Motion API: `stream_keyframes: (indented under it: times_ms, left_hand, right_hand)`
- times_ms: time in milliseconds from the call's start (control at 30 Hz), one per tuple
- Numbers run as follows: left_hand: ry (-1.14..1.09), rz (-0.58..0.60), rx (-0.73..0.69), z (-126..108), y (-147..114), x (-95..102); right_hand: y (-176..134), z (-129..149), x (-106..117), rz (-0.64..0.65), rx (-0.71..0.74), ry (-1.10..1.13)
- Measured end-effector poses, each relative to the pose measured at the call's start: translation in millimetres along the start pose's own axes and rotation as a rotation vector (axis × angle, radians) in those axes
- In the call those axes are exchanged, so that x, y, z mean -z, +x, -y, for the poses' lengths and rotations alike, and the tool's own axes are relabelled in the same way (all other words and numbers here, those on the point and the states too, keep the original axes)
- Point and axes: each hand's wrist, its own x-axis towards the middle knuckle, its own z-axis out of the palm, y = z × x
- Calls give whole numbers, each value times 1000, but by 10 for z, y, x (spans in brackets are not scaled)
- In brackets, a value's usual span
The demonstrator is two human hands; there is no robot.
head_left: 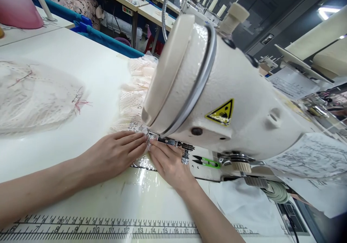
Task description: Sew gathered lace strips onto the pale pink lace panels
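A strip of pale ruffled lace fabric (135,96) runs across the white table beneath the head of a sewing machine (187,77). My left hand (115,154) holds the near end of the lace by the needle area, its fingers pressed together. From the other side my right hand (170,160) grips the same edge, its fingertips almost meeting the left ones. The machine head and the metal guide fittings (176,143) partly cover the right fingers. Needle and presser foot are mostly hidden behind my fingertips.
More lace with red thread ends (40,95) lies at the left. Green thread snips (207,161) rest right of my right hand. A printed ruler (108,230) runs along the front edge. White cloth (241,203) lies at the right. A blue fabric trough (108,42) borders the table's far side.
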Motion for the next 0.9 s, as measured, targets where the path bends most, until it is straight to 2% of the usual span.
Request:
stream_keyframes:
  times_ms: [133,267,433,533,633,767,833,900]
  left_hand:
    - [-67,24,10,12,-25,6]
    - [-55,-6,26,42,-49,-34]
    - [-4,43,9,84,-43,-56]
    - [-17,22,42,86,-33,-48]
    - [-25,-17,122,52,-14,-3]
    - [-124,58,296,11,2,115]
    - [-208,77,290,14,-6,161]
    - [-221,42,234,24,-19,182]
  right_hand:
    - [-1,14,-36,-7,0,-1]
    - [24,34,-39,-18,53,-21]
    - [52,56,-34,-43,14,-54]
    - [75,68,-34,-41,7,-45]
    - [107,94,-27,-45,-37,47]
    - [128,160,-17,-80,-134,257]
    - [120,194,-14,-104,-122,321]
    - [105,218,-11,-116,-95,335]
